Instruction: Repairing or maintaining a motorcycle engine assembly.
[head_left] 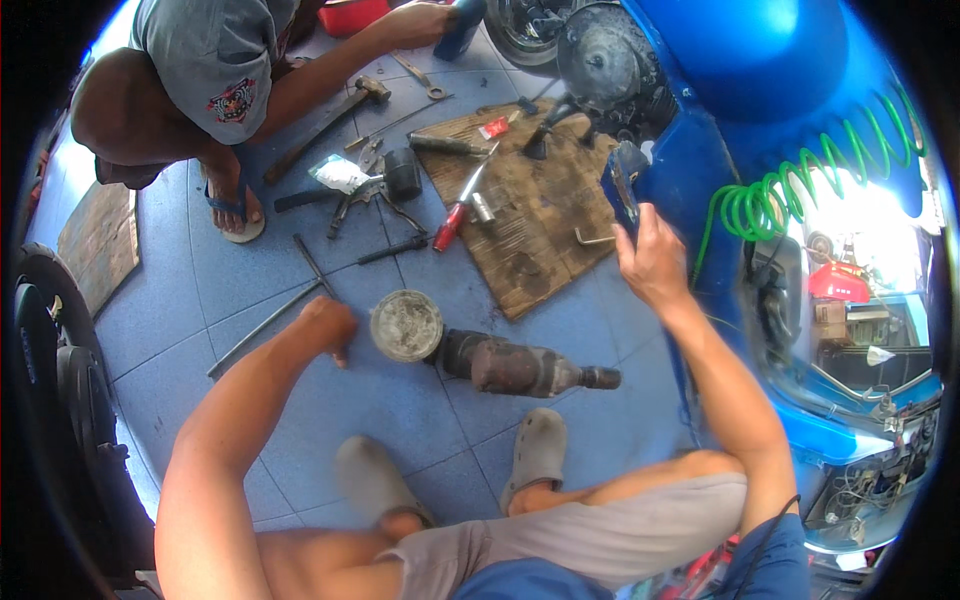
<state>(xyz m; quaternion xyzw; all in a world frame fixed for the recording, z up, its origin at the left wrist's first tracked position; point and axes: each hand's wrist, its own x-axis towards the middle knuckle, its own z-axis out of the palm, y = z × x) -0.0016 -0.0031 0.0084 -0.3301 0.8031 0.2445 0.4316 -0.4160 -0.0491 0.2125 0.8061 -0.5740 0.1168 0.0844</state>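
Note:
My left hand is curled over one end of the crossbar of a long T-handle wrench; its fingertips are mostly hidden. In my right hand is a flat, dark blue glossy object, raised near the blue bodywork; its kind is unclear. Between my hands, a worn dark power tool lies on the tiles. At the tool's left end is a round grey head.
A worn wooden board carries a red-handled screwdriver and other small tools. Beyond my left arm lie a hammer, a black mallet and pliers. Another person crouches there. A green coiled hose hangs beside the blue bodywork.

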